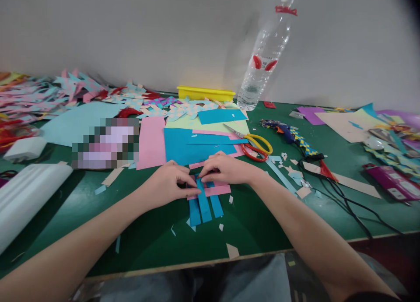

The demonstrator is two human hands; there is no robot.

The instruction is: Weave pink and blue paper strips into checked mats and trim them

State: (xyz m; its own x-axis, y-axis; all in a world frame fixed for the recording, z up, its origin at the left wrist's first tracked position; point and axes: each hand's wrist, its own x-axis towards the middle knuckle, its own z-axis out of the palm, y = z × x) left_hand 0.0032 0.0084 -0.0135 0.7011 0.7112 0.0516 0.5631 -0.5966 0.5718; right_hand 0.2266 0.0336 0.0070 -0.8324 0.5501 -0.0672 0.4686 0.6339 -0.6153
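Blue paper strips (pixel 205 205) lie crossed with pink paper strips (pixel 218 190) on the green table, near its front edge. Three blue ends point toward me, and a pink end sticks out to the right. My left hand (pixel 169 182) is on the left side of this woven piece, thumb and fingers closed on the strips. Across from it, my right hand (pixel 226 168) bends over the top right part, its fingertips pinching the strips. The fingers hide the upper part of the weave. Just behind the hands are a blue paper sheet (pixel 179 151) and a pink sheet (pixel 151 142).
Scissors (pixel 256 144) with yellow and red handles lie behind my right hand. A tall plastic bottle (pixel 265 52) stands by the wall near a yellow tray (pixel 206 93). Right are a glue gun (pixel 288 133) and black cable (pixel 348 201); left, a white roll (pixel 31 201). Paper scraps are scattered around.
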